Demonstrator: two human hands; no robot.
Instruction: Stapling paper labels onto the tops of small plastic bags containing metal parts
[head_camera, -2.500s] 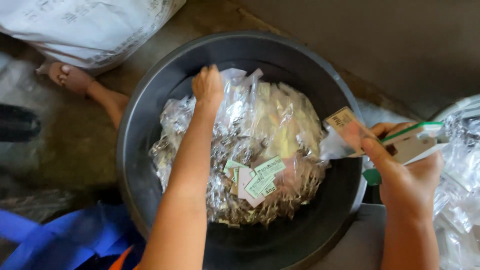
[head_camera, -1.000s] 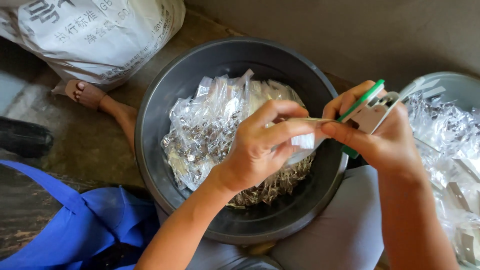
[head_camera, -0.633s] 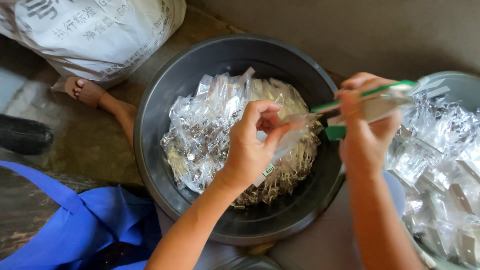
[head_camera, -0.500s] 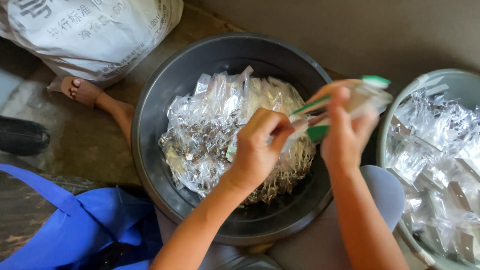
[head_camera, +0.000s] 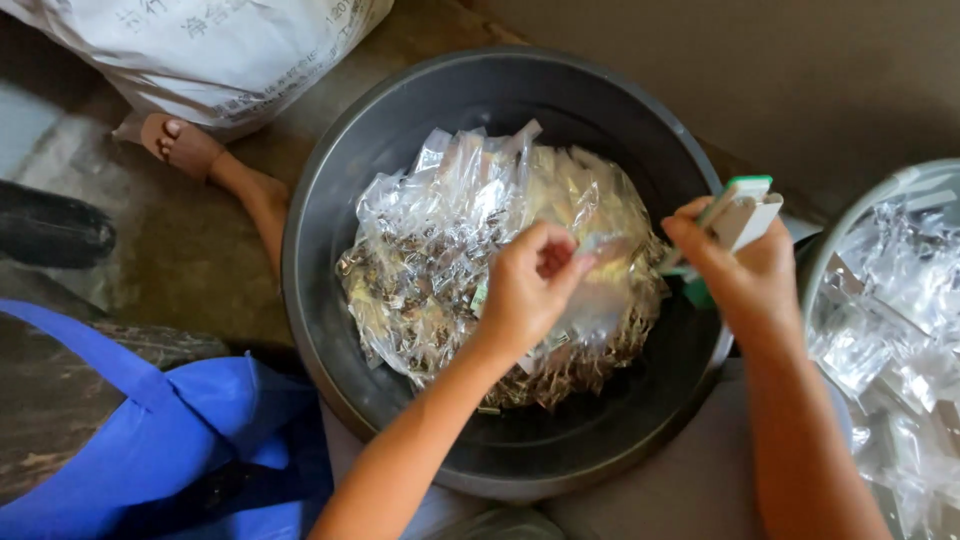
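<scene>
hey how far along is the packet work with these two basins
Done so far: a layer of clear packets lies in the grey basin on the right. In hand: the left hand pinches one clear packet over the pile, while the right hand has its grip on a green and white tool. Left: a large heap of packets fills the black basin.

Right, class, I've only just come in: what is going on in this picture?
A person sits over a dark round basin heaped with small clear packets. The left hand pinches one clear packet above the heap, while the right hand grips a white-and-green tool beside it. A second tub at the right edge holds more clear packets. A white sack and blue cloth lie nearby.
</scene>
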